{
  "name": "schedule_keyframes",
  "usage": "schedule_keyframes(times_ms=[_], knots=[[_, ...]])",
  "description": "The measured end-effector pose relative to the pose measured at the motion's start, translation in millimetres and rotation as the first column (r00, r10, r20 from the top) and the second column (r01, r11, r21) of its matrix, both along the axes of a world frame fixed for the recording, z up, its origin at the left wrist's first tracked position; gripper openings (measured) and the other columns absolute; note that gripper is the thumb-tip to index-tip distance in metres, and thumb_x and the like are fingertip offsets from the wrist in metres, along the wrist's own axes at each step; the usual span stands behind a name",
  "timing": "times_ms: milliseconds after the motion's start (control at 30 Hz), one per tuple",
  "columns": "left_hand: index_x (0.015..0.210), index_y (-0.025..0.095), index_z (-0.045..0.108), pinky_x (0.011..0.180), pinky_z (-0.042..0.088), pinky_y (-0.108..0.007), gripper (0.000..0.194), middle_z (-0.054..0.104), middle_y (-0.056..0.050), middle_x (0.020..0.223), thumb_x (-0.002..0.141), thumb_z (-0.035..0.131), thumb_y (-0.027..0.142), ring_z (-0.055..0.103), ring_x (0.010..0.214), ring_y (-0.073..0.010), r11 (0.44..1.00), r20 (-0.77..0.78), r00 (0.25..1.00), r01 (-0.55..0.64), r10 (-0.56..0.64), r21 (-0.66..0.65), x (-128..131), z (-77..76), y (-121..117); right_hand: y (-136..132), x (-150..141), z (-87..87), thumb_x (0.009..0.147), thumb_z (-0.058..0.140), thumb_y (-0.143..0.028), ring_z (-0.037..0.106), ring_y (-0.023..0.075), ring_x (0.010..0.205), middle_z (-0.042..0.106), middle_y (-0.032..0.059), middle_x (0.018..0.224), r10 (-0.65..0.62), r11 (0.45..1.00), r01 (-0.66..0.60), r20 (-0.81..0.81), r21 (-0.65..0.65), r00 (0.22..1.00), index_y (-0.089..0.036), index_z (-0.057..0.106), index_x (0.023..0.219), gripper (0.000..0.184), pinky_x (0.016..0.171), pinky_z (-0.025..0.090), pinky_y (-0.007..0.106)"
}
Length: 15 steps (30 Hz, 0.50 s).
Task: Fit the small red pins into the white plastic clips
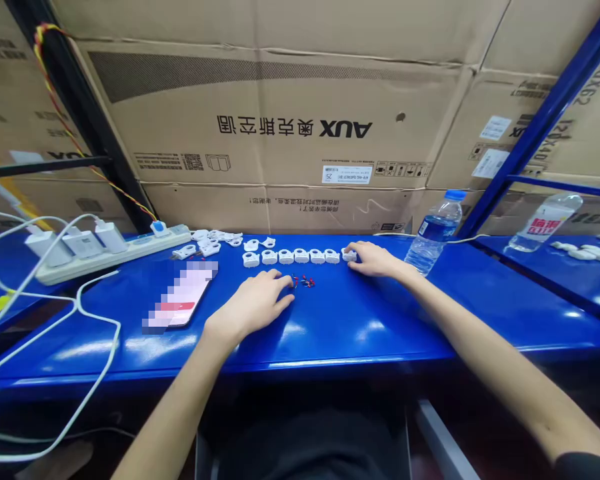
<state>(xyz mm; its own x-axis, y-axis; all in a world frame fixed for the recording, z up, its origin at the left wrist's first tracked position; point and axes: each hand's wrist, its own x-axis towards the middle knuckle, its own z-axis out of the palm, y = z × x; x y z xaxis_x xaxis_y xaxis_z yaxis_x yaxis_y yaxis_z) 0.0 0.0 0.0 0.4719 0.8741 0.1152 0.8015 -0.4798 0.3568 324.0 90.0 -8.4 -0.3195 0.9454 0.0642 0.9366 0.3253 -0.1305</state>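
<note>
R hand (375, 259) at R end of row, reaching in from the R; thumb + fingers close about the end white pc (349, 255). Pc lies to the L of the palm, at the fingertips. Gap narrow, about pc's width; can't tell if firm grip or light touch.

L hand (253, 300) nearer the red bits (308, 282): small loose cluster just R of L fingertips, approx. level w/ index, a stray or two right by the tip. L fingers spread, thumb well off index, nothing seen held; palm side hidden. No single long axis to the cluster, bits point every which way.

Row of white pcs (301, 255) runs L–R across the surface (340, 327), behind the red bits; 7 incl. the end one, approx. evenly spaced, last gap (at R hand) a touch wider. L hand sits in front of row's L half, R hand at its R end.

Looks: pcs white, plastic-looking, ring-like opening on top, all facing much the same way. Red bits tiny, slim, red w/ darker parts; detail too small to tell. More white pcs in loose pile (215, 239), back L, beyond phone (193, 290).
</note>
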Motion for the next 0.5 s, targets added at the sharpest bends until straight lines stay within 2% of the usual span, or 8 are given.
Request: schedule_keyframes(times_ms=[167,333,433,500], knots=[[0.110,0.024,0.072,0.091,0.055,-0.047,0.030,0.070,-0.014,0.122,0.098,0.047,0.034,0.067,0.109,-0.0348,0.999,-0.108,0.993,0.050,-0.048,0.018,-5.8,5.8,4.2,-8.6,1.2,5.0,0.100,0.061,-0.031,0.068,0.0329,0.121,0.071,0.0179,0.132,-0.073,0.996,0.075,0.033,-0.048,0.997,-0.015,0.063,0.135,0.039,0.101,0.053,0.041],[0.093,0.024,0.070,0.090,0.055,-0.047,0.021,0.069,-0.014,0.105,0.094,0.052,0.034,0.067,0.095,-0.0334,0.998,-0.028,1.000,0.013,-0.012,0.058,-3.1,2.6,7.3,-19.5,2.0,19.0,0.090,0.074,-0.034,0.070,0.0324,0.113,0.074,0.0142,0.124,-0.133,0.990,0.136,0.064,-0.045,0.989,-0.018,0.068,0.123,0.036,0.092,0.054,0.039],[0.091,0.024,0.069,0.092,0.055,-0.047,0.018,0.068,-0.013,0.103,0.093,0.052,0.032,0.067,0.095,-0.0327,0.995,-0.039,0.999,-0.013,0.017,0.097,-0.8,0.6,7.4,-37.1,-5.2,29.1,0.090,0.074,-0.039,0.069,0.0322,0.111,0.071,0.0140,0.125,-0.154,0.987,0.152,0.050,0.043,0.987,-0.021,0.067,0.121,0.037,0.090,0.054,0.038],[0.096,0.024,0.069,0.093,0.055,-0.045,0.018,0.068,-0.013,0.107,0.094,0.052,0.030,0.067,0.099,-0.0320,0.993,-0.067,0.998,-0.008,0.016,0.120,0.0,0.8,6.6,-53.5,-14.3,33.1,0.089,0.075,-0.042,0.068,0.0320,0.110,0.069,0.0128,0.123,-0.129,0.984,0.131,-0.018,0.123,0.991,-0.023,0.066,0.118,0.036,0.088,0.054,0.039]])
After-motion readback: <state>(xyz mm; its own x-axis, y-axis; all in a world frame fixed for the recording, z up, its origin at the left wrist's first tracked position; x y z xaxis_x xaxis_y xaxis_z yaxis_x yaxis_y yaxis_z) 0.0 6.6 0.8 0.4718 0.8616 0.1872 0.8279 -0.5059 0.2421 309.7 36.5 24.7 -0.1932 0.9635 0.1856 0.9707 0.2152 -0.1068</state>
